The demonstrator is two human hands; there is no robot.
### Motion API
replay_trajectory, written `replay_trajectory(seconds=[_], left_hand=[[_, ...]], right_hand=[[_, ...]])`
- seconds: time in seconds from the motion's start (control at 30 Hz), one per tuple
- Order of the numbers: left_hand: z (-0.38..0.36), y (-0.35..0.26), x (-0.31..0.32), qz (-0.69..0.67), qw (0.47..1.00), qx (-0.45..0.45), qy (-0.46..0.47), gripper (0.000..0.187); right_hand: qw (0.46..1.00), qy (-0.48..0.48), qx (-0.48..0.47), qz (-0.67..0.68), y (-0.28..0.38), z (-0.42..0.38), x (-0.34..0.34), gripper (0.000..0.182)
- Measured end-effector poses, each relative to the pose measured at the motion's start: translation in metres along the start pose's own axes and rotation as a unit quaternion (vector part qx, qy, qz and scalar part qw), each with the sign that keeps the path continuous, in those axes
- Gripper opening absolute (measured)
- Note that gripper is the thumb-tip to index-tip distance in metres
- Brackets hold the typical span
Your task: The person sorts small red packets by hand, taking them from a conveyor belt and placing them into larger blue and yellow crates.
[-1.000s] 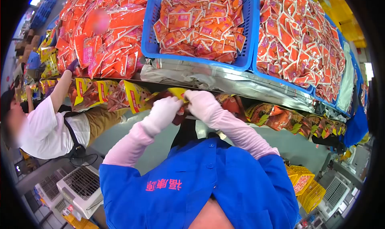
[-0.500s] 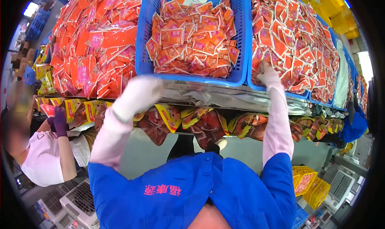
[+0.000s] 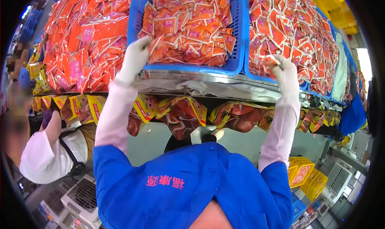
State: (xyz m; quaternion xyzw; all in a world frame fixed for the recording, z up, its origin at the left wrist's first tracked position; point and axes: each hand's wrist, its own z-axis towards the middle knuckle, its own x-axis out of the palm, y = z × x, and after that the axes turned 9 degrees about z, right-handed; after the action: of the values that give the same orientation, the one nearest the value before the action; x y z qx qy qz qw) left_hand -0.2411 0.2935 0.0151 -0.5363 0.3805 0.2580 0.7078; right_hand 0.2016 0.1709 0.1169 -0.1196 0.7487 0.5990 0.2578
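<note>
Sachets seem to be being picked: the left hand (image 3: 135,58) pinches an orange sachet (image 3: 156,46) at the blue basket's (image 3: 240,28) near left corner, the right hand (image 3: 288,74) a red sachet (image 3: 268,60) farther right; lifting needs firm grip.

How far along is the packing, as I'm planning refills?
Pouches are already lined up; I can't tell whether any is finished. In hand: the left hand and right hand each pinch a packet. Remaining, apparently: putting these in; the blue baskets are heaped with more.

Packing workshop, blue crates (image 3: 240,32) of sachets (image 3: 196,34), stacked yellow crates (image 3: 315,185)
</note>
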Motion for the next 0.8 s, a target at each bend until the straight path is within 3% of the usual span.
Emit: replay_trajectory(seconds=[0.03,0.07,0.1,0.13,0.17,0.2,0.23,0.27,0.33,0.37,0.4,0.47,0.5,0.53,0.57,0.63,0.7,0.73,0.77,0.8], left_hand=[[-0.034,-0.018,-0.024,0.003,1.0,0.009,-0.007,0.022],[-0.072,-0.049,-0.049,-0.054,0.997,-0.05,0.021,0.023],[-0.109,-0.078,-0.064,-0.112,0.987,-0.108,0.044,0.023],[-0.142,-0.093,-0.07,-0.126,0.988,-0.083,0.033,0.023],[-0.167,-0.107,-0.073,-0.141,0.988,-0.06,0.022,0.024],[-0.19,-0.108,-0.064,-0.13,0.99,-0.045,0.021,0.02],[-0.209,-0.105,-0.05,-0.118,0.992,-0.031,0.022,0.017],[-0.218,-0.11,-0.039,-0.022,0.998,-0.011,0.052,0.015],[-0.223,-0.11,-0.013,0.099,0.992,0.042,0.071,0.013],[-0.22,-0.103,0.0,0.156,0.979,0.052,0.12,0.016],[-0.215,-0.095,0.013,0.22,0.954,0.037,0.2,0.018],[-0.21,-0.073,0.048,0.3,0.889,0.026,0.344,0.022],[-0.209,-0.058,0.072,0.317,0.854,0.028,0.411,0.024],[-0.21,-0.035,0.095,0.208,0.885,-0.07,0.412,0.03],[-0.224,0.018,0.151,0.081,0.931,-0.02,0.356,0.034],[-0.228,0.059,0.175,-0.022,0.931,-0.063,0.359,0.036],[-0.197,-0.015,0.085,0.052,0.924,-0.223,0.307,0.038],[-0.217,0.042,0.114,0.077,0.93,-0.086,0.348,0.037],[-0.186,-0.002,0.057,0.284,0.844,0.029,0.453,0.036],[-0.159,-0.035,0.006,0.273,0.832,0.072,0.477,0.033]], right_hand=[[0.986,0.063,0.036,0.15,0.039,-0.026,0.02,0.023],[0.961,0.181,0.116,0.173,0.058,-0.048,0.041,0.024],[0.966,0.251,-0.051,0.04,0.079,-0.073,0.068,0.027],[0.931,0.338,-0.122,0.058,0.065,-0.085,0.109,0.025],[0.906,0.401,-0.095,-0.098,0.074,-0.096,0.147,0.021],[0.866,0.431,-0.147,-0.208,0.057,-0.101,0.194,0.02],[0.866,0.441,-0.097,-0.217,0.038,-0.103,0.231,0.02],[0.859,0.414,-0.135,-0.269,0.023,-0.104,0.262,0.021],[0.796,0.47,-0.219,-0.311,0.045,-0.114,0.233,0.023],[0.748,0.493,-0.247,-0.368,0.048,-0.116,0.223,0.023],[0.747,0.494,-0.246,-0.37,0.042,-0.122,0.224,0.023],[0.713,0.401,-0.394,-0.419,0.021,-0.128,0.23,0.021],[0.735,0.402,-0.407,-0.363,0.016,-0.129,0.241,0.016],[0.738,0.416,-0.41,-0.338,0.018,-0.132,0.248,0.016],[0.74,0.426,-0.416,-0.313,0.021,-0.128,0.254,0.015],[0.743,0.423,-0.409,-0.317,0.027,-0.114,0.247,0.013],[0.843,0.385,-0.33,-0.182,0.055,-0.088,0.19,0.014],[0.927,0.239,-0.254,-0.142,0.07,-0.076,0.141,0.015],[0.967,0.079,-0.14,-0.198,0.053,-0.047,0.111,0.018],[0.997,-0.044,-0.065,-0.019,0.002,-0.009,0.07,0.025]])
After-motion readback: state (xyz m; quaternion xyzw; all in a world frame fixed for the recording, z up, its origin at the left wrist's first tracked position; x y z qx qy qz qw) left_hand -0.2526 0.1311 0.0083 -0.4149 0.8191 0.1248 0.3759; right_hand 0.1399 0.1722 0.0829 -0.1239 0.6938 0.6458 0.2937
